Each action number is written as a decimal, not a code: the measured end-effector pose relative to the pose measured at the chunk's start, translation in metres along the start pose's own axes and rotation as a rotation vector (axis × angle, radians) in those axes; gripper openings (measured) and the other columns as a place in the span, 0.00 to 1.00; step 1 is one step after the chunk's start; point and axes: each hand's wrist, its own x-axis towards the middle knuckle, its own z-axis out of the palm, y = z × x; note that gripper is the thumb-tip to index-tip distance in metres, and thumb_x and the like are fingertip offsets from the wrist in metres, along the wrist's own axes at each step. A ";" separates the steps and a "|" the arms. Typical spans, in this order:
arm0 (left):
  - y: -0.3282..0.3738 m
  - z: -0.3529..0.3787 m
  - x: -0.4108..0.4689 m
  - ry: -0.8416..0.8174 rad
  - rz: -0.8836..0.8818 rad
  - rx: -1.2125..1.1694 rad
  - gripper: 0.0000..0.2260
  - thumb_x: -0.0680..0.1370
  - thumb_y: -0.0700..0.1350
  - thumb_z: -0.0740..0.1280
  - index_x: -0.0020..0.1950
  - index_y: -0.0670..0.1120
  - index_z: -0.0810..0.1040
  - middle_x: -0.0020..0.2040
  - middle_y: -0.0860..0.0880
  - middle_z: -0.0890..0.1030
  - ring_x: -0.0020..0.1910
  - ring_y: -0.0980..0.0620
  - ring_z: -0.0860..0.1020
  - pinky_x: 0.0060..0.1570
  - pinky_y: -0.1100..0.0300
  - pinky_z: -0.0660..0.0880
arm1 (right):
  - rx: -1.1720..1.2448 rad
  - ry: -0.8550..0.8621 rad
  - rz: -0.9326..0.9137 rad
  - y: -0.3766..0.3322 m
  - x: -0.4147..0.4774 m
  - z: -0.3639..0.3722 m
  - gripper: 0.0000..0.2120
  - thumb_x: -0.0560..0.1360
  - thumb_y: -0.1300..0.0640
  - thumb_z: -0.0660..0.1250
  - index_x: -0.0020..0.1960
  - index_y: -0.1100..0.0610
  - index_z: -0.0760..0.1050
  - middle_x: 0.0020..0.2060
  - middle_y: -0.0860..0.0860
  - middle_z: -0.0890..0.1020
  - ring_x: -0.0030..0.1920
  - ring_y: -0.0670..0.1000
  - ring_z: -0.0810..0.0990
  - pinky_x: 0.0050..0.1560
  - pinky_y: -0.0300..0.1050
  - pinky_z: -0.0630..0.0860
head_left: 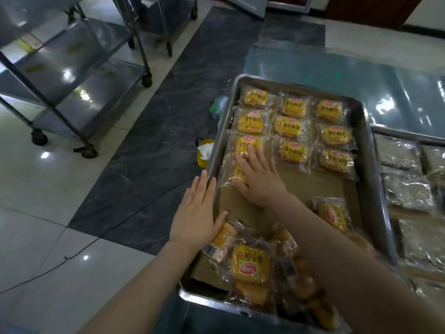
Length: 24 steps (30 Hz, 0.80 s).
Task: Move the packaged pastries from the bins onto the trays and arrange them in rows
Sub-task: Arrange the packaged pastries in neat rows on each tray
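Right hand (261, 182): fingers (252, 157) straight, slightly spread, pressed flat on the packaged pastry (237, 175), fourth in the tray (289, 86)'s left column. Left hand (196, 213): fingers straight, together, alongside the tray's left rim.

- My right hand (260, 182) covers most of a pastry packet (238, 175); only its yellow corner shows.
- My right forearm (337, 249) hides part of the loose packet pile (250, 263).
- The neighbouring tray (404, 135) is cut off at the right edge, and the print on its silvery packets (407, 191) is unreadable.
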 end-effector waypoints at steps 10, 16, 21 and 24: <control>0.005 -0.010 -0.001 -0.014 0.027 0.007 0.28 0.79 0.59 0.52 0.76 0.50 0.53 0.77 0.45 0.40 0.75 0.48 0.41 0.73 0.52 0.44 | 0.170 0.089 0.045 0.001 -0.032 -0.036 0.34 0.77 0.37 0.55 0.77 0.46 0.46 0.77 0.47 0.42 0.75 0.53 0.37 0.73 0.56 0.41; 0.008 -0.015 -0.004 0.003 0.109 0.038 0.27 0.80 0.56 0.54 0.76 0.48 0.53 0.77 0.46 0.47 0.75 0.49 0.42 0.72 0.53 0.41 | 0.197 0.144 0.418 0.068 -0.111 -0.067 0.03 0.74 0.51 0.67 0.46 0.50 0.76 0.48 0.49 0.80 0.43 0.48 0.76 0.38 0.44 0.72; 0.011 -0.014 -0.005 -0.044 0.217 0.107 0.26 0.80 0.56 0.53 0.76 0.47 0.56 0.77 0.47 0.53 0.76 0.51 0.46 0.72 0.56 0.40 | 0.074 -0.113 0.692 0.110 -0.158 -0.065 0.25 0.66 0.30 0.65 0.44 0.53 0.71 0.36 0.49 0.78 0.35 0.49 0.75 0.33 0.44 0.72; 0.011 -0.015 -0.006 -0.043 0.226 0.101 0.26 0.79 0.57 0.53 0.75 0.47 0.59 0.76 0.48 0.57 0.76 0.50 0.50 0.71 0.56 0.41 | 0.198 -0.166 0.580 0.102 -0.155 -0.049 0.31 0.64 0.31 0.67 0.55 0.53 0.71 0.46 0.49 0.79 0.43 0.50 0.77 0.40 0.46 0.76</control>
